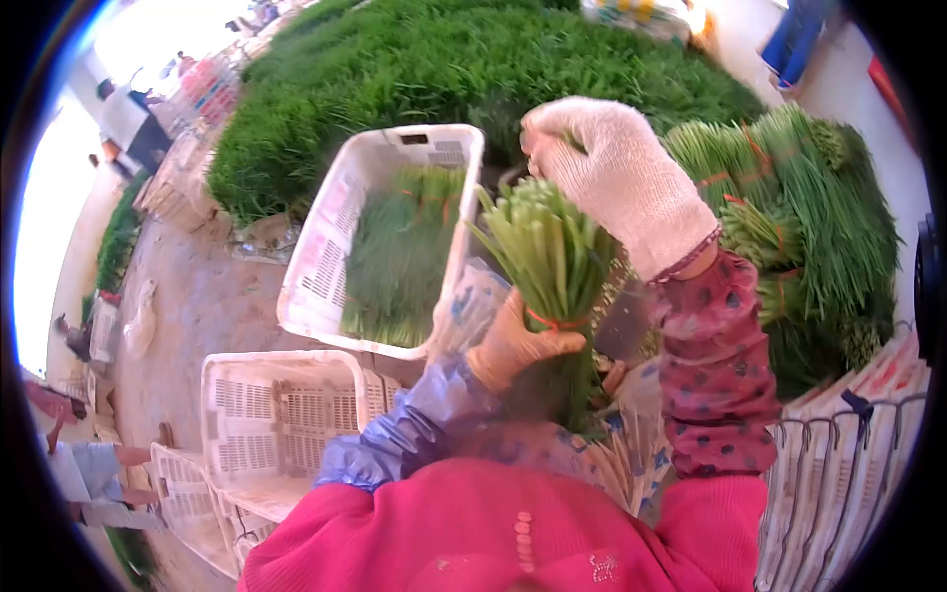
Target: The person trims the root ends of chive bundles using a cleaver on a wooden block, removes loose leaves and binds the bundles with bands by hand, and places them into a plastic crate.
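Observation:
My left hand (518, 345), in a thin orange glove, is closed around a bunch of chives (552, 257). An orange band rings the bunch near my thumb, and its pale cut ends point up while the green leaves hang down. My right hand (617, 178), in a white knitted glove, is raised just above and right of the cut ends. Its fingers are curled inward, thumb and fingertips close together; I cannot tell what they hold. A dark flat surface (621, 324) shows just right of the bunch, with bits of stalk around it.
A white crate (304, 286) holding banded bunches stands ahead on the left. Nearer are more white crates (212, 424). Banded bunches (829, 217) are piled at right above a white slatted crate (838, 483). Loose greens (473, 69) cover the back. People (133, 123) are at far left.

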### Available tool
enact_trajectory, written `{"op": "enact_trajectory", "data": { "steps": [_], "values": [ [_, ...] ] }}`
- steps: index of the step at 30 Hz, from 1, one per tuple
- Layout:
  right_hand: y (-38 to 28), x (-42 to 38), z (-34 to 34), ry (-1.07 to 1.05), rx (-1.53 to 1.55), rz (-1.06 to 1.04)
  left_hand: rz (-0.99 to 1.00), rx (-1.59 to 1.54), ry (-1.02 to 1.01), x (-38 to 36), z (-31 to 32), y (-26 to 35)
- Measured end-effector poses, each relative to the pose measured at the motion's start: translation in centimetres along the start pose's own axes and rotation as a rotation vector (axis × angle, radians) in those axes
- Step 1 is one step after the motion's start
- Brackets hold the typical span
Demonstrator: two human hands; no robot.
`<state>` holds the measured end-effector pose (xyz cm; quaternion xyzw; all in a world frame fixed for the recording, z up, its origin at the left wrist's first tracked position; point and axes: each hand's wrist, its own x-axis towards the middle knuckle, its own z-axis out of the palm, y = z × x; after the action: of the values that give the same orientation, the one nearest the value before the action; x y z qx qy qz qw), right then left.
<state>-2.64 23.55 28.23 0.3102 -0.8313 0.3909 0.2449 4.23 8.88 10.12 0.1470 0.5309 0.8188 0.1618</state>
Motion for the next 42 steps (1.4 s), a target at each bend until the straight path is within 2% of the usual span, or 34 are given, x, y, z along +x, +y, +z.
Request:
{"op": "enact_trajectory", "data": {
  "steps": [2, 4, 6, 8, 10, 12, 13, 14, 15, 16, 17, 18, 19, 20, 21, 22, 23, 25, 26, 27, 29, 30, 32, 34, 36, 37, 38, 39, 40, 41, 42],
  "values": [
    [0.7, 1.5, 0.7, -0.239, -0.165, -0.035, -0.008, 0.188, -0.022, 0.1, -0.2, 0.6],
    [0.7, 2.0, 0.8, -0.470, -0.184, 0.034, 0.102, 0.174, -0.008, 0.3, -0.2, -1.3],
    [-0.3, 2.6, 0.4, -0.566, -0.248, 0.124, 0.281, 0.275, 0.035, 0.3, 0.2, -2.6],
    [-2.1, 2.8, -0.2, -0.592, -0.362, 0.176, 0.095, 0.144, -0.032, 0.8, 0.2, -4.3],
    [-1.8, 2.0, 0.2, -0.457, -0.418, -0.021, 0.061, 0.131, -0.041, 0.5, 0.5, -2.6],
    [-1.6, 2.5, 0.3, -0.194, -0.461, 0.055, 0.006, 0.108, -0.067, 0.7, 0.6, -2.5],
    [-1.8, 3.3, -0.9, -0.045, -0.386, -0.035, 0.071, 0.108, -0.048, 1.0, 0.4, -3.5],
    [-0.9, 4.3, -2.0, 0.194, -0.321, -0.127, 0.133, 0.106, -0.030, 1.1, 0.2, -4.3],
    [-1.5, 5.5, -4.1, 0.329, -0.358, -0.137, 0.130, 0.100, -0.035, 1.1, 0.1, -4.5],
    [-2.4, 6.4, -6.2, 0.444, -0.166, 0.163, 0.095, 0.120, 0.042, 1.1, -0.1, -4.4],
    [-0.8, 7.5, -9.1, 0.655, -0.139, 0.061, 0.057, 0.140, 0.117, 0.9, -0.3, -4.1],
    [-1.6, 7.7, -11.3, 0.833, -0.060, 0.030, 0.053, 0.138, 0.108, 0.5, -0.4, -1.6],
    [-3.8, 7.5, -13.5, 1.006, 0.033, -0.066, 0.006, 0.349, 0.185, -0.1, -0.5, 2.4],
    [-5.6, 6.9, -15.2, 1.138, 0.112, -0.178, 0.055, 0.329, 0.228, 0.3, -1.5, 1.5],
    [-6.2, 6.2, -16.7, 1.197, 0.130, -0.249, 0.105, 0.311, 0.271, 0.7, -2.5, 0.6],
    [-4.2, 4.8, -17.7, 1.215, 0.090, -0.279, 0.160, -0.046, 0.291, 1.6, -3.7, -0.9],
    [-2.2, 3.3, -18.8, 1.234, 0.051, -0.309, 0.200, -0.071, 0.324, 2.0, -4.8, -0.7],
    [2.6, -1.0, -15.3, 0.889, -0.030, -0.306, 0.241, -0.096, 0.354, 2.3, -5.9, 1.6],
    [3.0, -2.4, -14.3, 0.544, -0.190, 0.080, 0.297, -0.167, 0.382, 1.9, -6.1, 3.0],
    [3.3, -3.8, -13.3, 0.095, -0.455, 0.361, 0.354, -0.239, 0.409, 1.8, -6.1, 4.0],
    [3.5, -5.9, -8.1, -0.435, -0.538, 0.284, 0.387, -0.152, 0.433, 1.7, -6.1, 4.9],
    [2.4, -6.0, -5.9, -0.642, -0.587, 0.485, 0.422, -0.060, 0.453, 1.8, -6.0, 5.3],
    [4.6, -8.0, -1.2, -0.155, -0.445, 0.082, 0.451, -0.024, 0.436, 1.9, -4.0, 5.6],
    [-0.5, -6.2, 1.1, -0.210, 0.057, 0.446, 0.468, 0.011, 0.424, 2.4, -2.6, 4.2],
    [-3.1, -6.2, 3.8, -0.162, 0.099, 0.511, 0.637, 0.116, 0.333, 3.2, -1.4, 3.2],
    [-1.7, -7.3, 7.2, 0.206, 0.162, 0.452, 0.692, 0.147, 0.299, 3.3, -0.9, 3.5],
    [-3.6, -6.7, 6.3, 0.233, 0.209, 0.592, 0.455, 0.448, 0.224, 1.9, 0.1, 6.6],
    [-2.3, -7.2, 6.2, 0.283, 0.273, 0.504, 0.207, 0.738, 0.141, 0.5, 1.0, 9.6],
    [0.0, -8.0, 6.1, 0.334, 0.338, 0.414, 0.198, 0.724, 0.029, 0.6, -0.8, 8.9],
    [2.2, -9.0, 6.1, 0.369, 0.383, 0.432, 0.185, 0.705, -0.084, 0.8, -2.5, 8.3],
    [3.0, -8.7, 5.7, 0.380, 0.718, 0.426, 0.169, 0.683, -0.195, 1.0, -4.3, 7.6]
  ]
}}
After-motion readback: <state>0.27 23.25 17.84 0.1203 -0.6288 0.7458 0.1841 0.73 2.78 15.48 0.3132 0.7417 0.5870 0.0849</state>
